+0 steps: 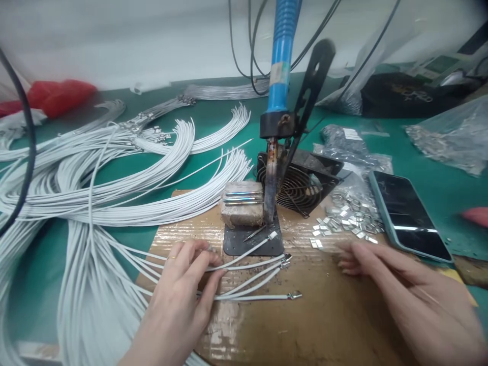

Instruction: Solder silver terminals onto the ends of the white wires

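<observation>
Several white cables (251, 262) run under and through my left hand (186, 282), whose thumb and fingers are closed on one of them. Small metal terminals (294, 295) sit on the cable ends, which fan out over the cardboard to the right of that hand. One cable end (272, 236) lies across the black base plate of the soldering iron stand. My right hand (385, 274) is beside a scattered pile of small flat metal pieces (346, 218). Its fingers are curled together, and whatever is between their tips cannot be made out.
A blue-handled soldering iron (280, 76) points down in its stand, beside a block (242, 203) with solder strands on top. Behind it stands a black fan (301, 188). A phone (409, 216) lies at right. Thick white cable bundles (125, 206) cover the left side.
</observation>
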A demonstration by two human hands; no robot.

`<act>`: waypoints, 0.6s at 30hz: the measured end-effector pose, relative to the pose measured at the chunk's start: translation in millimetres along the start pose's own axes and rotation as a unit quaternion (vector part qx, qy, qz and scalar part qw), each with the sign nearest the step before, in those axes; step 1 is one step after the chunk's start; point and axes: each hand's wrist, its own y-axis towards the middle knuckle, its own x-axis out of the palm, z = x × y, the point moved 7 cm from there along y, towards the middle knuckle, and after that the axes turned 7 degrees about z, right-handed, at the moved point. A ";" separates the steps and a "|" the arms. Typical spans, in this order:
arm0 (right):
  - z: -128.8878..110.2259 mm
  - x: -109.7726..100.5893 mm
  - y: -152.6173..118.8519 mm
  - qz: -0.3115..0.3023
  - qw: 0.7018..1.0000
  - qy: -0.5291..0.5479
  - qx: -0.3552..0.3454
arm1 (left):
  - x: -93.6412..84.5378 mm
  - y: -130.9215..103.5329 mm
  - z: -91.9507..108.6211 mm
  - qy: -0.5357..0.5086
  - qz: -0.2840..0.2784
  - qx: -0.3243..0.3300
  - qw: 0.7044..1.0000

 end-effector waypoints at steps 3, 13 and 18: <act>-6.5 8.1 3.7 -0.029 0.998 -0.052 -0.019 | -7.0 1.4 2.8 -0.033 0.006 -0.010 0.999; 8.0 34.7 12.1 -0.105 0.987 -0.091 -0.075 | -9.7 -1.7 -16.2 -0.086 -0.048 -0.091 0.991; -0.8 29.9 9.7 -0.082 0.994 -0.056 -0.048 | -0.2 4.0 -7.2 -0.032 -0.047 -0.045 0.997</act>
